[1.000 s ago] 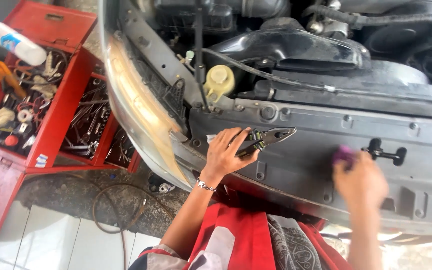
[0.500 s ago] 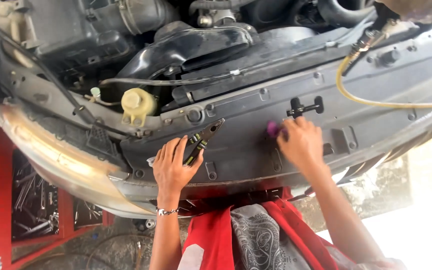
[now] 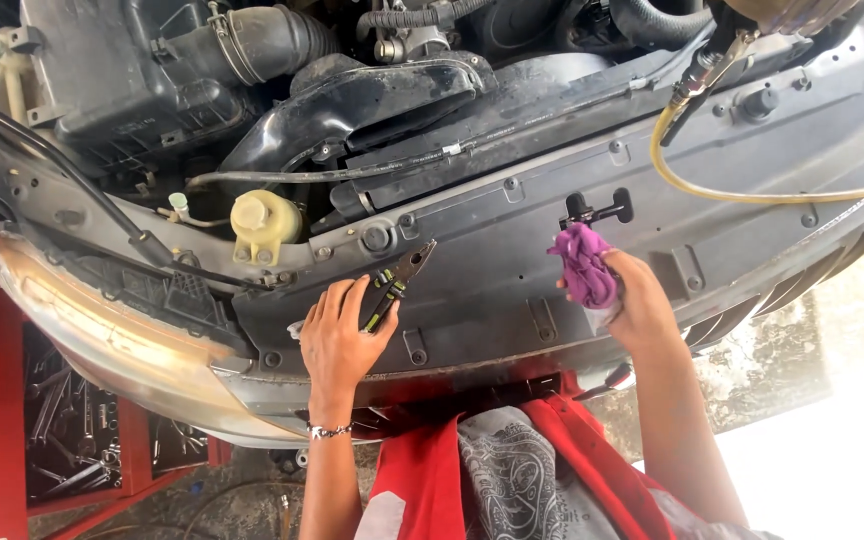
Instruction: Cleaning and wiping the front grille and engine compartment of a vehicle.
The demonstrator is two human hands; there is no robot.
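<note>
My left hand (image 3: 340,338) rests on the grey plastic radiator cover (image 3: 512,270) of a car's open engine bay, gripping a pair of black pliers (image 3: 395,284) with green-trimmed handles whose jaws point up and right. My right hand (image 3: 632,300) holds a crumpled purple rag (image 3: 582,264) against the same cover, just under a black latch handle (image 3: 597,210). Both forearms reach up from the bottom of the view, over a red garment and a grey patterned cloth.
A yellow-capped fluid reservoir (image 3: 264,222) sits left of the pliers. A yellowish hose (image 3: 752,195) curves across the cover at the right. The headlight (image 3: 102,330) runs along the lower left. A red tool cart (image 3: 62,440) with several wrenches stands below left.
The view swung left over the engine bay, so the red cart slid out of frame. My left hand keeps the pliers on the cover; my right hand brought the rag up to the latch.
</note>
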